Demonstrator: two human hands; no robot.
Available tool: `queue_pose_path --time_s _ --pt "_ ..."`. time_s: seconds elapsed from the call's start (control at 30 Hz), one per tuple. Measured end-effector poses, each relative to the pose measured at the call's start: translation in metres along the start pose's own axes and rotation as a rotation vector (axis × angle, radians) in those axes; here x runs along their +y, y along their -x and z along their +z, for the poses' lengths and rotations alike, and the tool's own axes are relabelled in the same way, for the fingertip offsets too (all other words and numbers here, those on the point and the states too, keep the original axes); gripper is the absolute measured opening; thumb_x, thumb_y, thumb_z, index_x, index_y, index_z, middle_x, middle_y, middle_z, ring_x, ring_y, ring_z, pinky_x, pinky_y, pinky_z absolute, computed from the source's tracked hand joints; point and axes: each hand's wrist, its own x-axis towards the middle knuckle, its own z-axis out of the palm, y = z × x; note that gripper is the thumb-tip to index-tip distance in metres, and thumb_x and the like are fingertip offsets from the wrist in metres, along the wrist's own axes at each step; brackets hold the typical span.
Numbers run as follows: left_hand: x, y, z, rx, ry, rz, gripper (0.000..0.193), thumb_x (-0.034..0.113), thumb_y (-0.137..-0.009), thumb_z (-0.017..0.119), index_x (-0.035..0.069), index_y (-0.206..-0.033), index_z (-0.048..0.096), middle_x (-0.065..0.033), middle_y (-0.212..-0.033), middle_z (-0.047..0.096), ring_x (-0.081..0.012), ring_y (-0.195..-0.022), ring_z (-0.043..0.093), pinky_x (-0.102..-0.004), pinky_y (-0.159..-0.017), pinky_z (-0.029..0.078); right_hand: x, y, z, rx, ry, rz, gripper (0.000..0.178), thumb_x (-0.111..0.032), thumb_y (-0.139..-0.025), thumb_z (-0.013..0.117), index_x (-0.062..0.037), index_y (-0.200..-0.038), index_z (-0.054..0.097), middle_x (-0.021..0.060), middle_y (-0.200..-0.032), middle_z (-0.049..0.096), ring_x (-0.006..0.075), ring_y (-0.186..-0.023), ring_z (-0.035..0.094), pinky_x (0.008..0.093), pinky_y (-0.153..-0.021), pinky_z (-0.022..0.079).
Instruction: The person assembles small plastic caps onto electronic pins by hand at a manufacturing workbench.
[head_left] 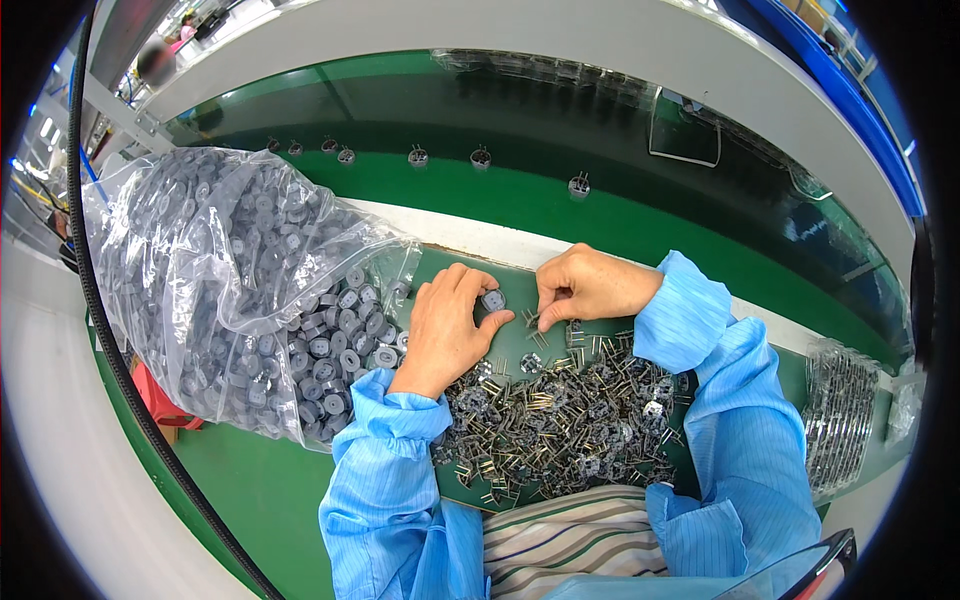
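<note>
My left hand [447, 325] is closed on a grey round plastic cap [493, 299], held between the thumb and fingers. Just to its right, my right hand [592, 286] pinches a small pronged metal part [534, 324], its pins sticking out past the fingertips. The two hands are close together, with the cap and the pronged part apart. Below them spreads a pile of loose pronged parts [560, 425], dark with brass-coloured pins. One disc-shaped part [531, 363] lies at the pile's upper edge.
On the left a clear plastic bag [215, 290] spills many grey caps [345, 340] toward my left hand. Beyond a white rail [470, 238], several pieces with pins stand on a green strip [530, 190]. Clear trays [840, 420] sit at right. A black cable [95, 290] crosses the left side.
</note>
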Motion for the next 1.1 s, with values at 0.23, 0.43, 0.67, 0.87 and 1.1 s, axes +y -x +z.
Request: queue_pose_path --time_s 0.23,0.43,0.67,0.87,1.1 --pt "0.000 0.000 0.001 0.000 0.016 -0.002 0.038 0.022 -0.078 0.085 0.007 -0.107 0.065 -0.0090 -0.101 0.063 -0.0324 -0.098 0.061 -0.0438 -0.084 0.046 0.014 -0.004 0.011 0.332 0.552 -0.240 0.024 -0.021 -0.085 0.079 -0.0017 -0.083 0.066 0.0118 -0.086 0.064 0.0309 -0.084 0.067 0.0417 -0.073 0.055" --pt "-0.004 0.001 0.002 0.002 0.023 0.070 0.037 0.019 -0.079 0.084 0.008 -0.108 0.064 -0.0081 -0.104 0.062 -0.0318 -0.101 0.061 -0.0443 -0.085 0.044 0.005 -0.003 0.006 0.270 0.456 -0.169 0.021 -0.018 -0.085 0.078 -0.0031 -0.091 0.064 0.0106 -0.090 0.062 0.0324 -0.088 0.065 0.0432 -0.074 0.054" --pt "0.006 -0.002 0.000 0.087 -0.048 0.019 0.043 0.021 -0.074 0.087 0.006 -0.108 0.065 -0.0071 -0.106 0.063 -0.0296 -0.101 0.060 -0.0432 -0.084 0.042 0.026 -0.011 0.015 0.392 0.234 -0.194 0.013 -0.013 -0.084 0.077 -0.0050 -0.091 0.069 0.0097 -0.090 0.064 0.0306 -0.092 0.066 0.0419 -0.077 0.054" --pt "-0.001 -0.001 0.006 -0.028 0.043 0.079 0.035 0.020 -0.075 0.087 0.006 -0.102 0.069 -0.0056 -0.099 0.065 -0.0276 -0.098 0.060 -0.0413 -0.083 0.042 0.022 -0.017 0.025 0.384 0.072 -0.171 0.009 -0.009 -0.084 0.078 -0.0045 -0.088 0.071 0.0071 -0.090 0.066 0.0248 -0.091 0.065 0.0370 -0.079 0.053" --pt "-0.001 -0.002 0.007 -0.049 0.044 0.090 0.035 0.020 -0.075 0.087 0.006 -0.101 0.070 -0.0050 -0.100 0.065 -0.0271 -0.098 0.061 -0.0414 -0.083 0.042 0.016 -0.016 0.032 0.414 0.342 -0.223 0.015 -0.010 -0.081 0.077 -0.0035 -0.091 0.068 0.0090 -0.089 0.065 0.0276 -0.090 0.066 0.0387 -0.079 0.053"
